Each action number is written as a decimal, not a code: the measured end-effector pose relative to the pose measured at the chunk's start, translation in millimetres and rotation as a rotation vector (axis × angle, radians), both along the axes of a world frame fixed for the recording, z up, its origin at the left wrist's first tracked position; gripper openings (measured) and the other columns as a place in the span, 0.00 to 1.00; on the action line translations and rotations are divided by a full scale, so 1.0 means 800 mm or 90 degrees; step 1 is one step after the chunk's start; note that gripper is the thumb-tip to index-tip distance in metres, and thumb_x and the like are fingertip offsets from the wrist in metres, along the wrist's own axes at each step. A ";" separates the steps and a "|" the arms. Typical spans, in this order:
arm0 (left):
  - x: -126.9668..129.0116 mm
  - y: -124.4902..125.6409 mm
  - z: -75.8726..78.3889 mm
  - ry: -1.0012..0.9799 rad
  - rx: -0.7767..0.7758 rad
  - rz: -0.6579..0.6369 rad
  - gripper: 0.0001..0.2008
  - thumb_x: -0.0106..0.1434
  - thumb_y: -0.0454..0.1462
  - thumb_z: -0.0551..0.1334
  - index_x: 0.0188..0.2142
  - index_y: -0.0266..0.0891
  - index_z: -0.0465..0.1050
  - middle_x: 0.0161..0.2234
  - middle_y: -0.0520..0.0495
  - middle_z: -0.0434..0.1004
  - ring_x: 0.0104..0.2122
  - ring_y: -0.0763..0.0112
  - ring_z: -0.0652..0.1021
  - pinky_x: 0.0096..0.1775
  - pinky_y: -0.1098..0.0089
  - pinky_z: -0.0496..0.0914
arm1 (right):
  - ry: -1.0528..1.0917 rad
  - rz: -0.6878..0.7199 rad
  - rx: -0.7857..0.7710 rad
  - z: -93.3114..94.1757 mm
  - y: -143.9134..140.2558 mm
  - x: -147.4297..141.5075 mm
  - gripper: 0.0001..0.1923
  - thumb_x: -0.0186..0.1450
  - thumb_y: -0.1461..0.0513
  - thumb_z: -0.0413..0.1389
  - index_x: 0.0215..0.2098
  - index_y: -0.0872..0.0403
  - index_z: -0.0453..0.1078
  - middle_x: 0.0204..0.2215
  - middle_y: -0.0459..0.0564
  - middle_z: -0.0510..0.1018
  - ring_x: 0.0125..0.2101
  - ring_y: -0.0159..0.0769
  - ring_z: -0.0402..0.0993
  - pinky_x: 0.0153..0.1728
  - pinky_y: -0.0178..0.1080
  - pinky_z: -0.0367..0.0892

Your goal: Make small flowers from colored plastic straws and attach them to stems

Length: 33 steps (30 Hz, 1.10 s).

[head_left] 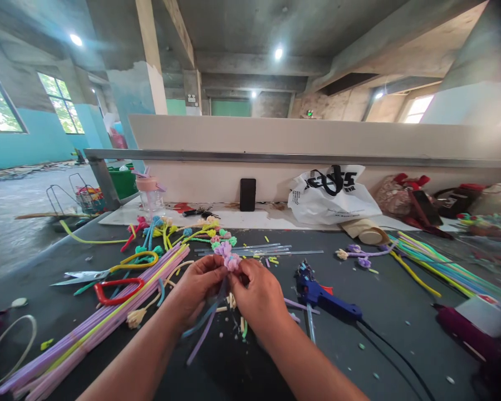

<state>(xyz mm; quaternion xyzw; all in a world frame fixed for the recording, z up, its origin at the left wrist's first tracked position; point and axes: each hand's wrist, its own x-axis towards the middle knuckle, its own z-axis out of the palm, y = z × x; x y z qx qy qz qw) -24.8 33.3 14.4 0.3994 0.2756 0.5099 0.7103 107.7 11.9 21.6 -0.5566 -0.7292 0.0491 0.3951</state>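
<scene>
We are seeing both hands meeting low over the dark worktop [401, 312]. The left hand [198, 289] and right hand [259, 295] are each pinching shut on the pipe-cleaner flower bunch [229, 257], pink and lilac heads sitting just above the fingertips, stems trailing down between the palms. Right of the right grip, near, a blue glue gun [323, 295] is lying flat. Left of the left grip, scissors [108, 273] and a long bundle of pipe cleaners [108, 317]. Beyond the hands, well apart, a white plastic bag [334, 195] is showing black lettering, partly folded, unreadable. A dark phone [247, 194] is standing against the wall.
</scene>
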 end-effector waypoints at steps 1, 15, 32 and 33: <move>0.000 0.000 0.000 -0.006 0.007 -0.007 0.09 0.48 0.34 0.68 0.29 0.34 0.72 0.26 0.50 0.73 0.26 0.78 0.73 0.31 0.78 0.67 | 0.007 0.025 0.012 0.000 0.001 0.000 0.05 0.57 0.65 0.52 0.24 0.53 0.65 0.24 0.47 0.71 0.28 0.34 0.65 0.30 0.35 0.56; -0.001 0.002 0.003 0.007 0.012 0.037 0.11 0.46 0.36 0.69 0.27 0.35 0.69 0.21 0.55 0.71 0.19 0.81 0.70 0.23 0.79 0.63 | 0.633 0.194 -0.255 -0.008 0.020 -0.002 0.11 0.51 0.57 0.60 0.29 0.54 0.66 0.23 0.42 0.69 0.22 0.29 0.62 0.24 0.33 0.59; 0.000 0.001 0.005 0.043 0.020 0.047 0.10 0.45 0.36 0.70 0.26 0.33 0.73 0.22 0.51 0.73 0.19 0.81 0.69 0.23 0.78 0.61 | 0.764 0.284 -0.282 0.000 0.017 -0.002 0.21 0.46 0.62 0.65 0.38 0.51 0.70 0.31 0.44 0.75 0.30 0.32 0.69 0.33 0.35 0.64; 0.000 0.002 0.004 0.043 0.023 0.046 0.10 0.46 0.37 0.69 0.26 0.33 0.73 0.21 0.51 0.73 0.19 0.81 0.69 0.23 0.78 0.61 | 0.758 0.294 -0.283 0.000 0.017 -0.001 0.22 0.47 0.62 0.64 0.41 0.51 0.69 0.33 0.45 0.75 0.32 0.33 0.70 0.35 0.36 0.65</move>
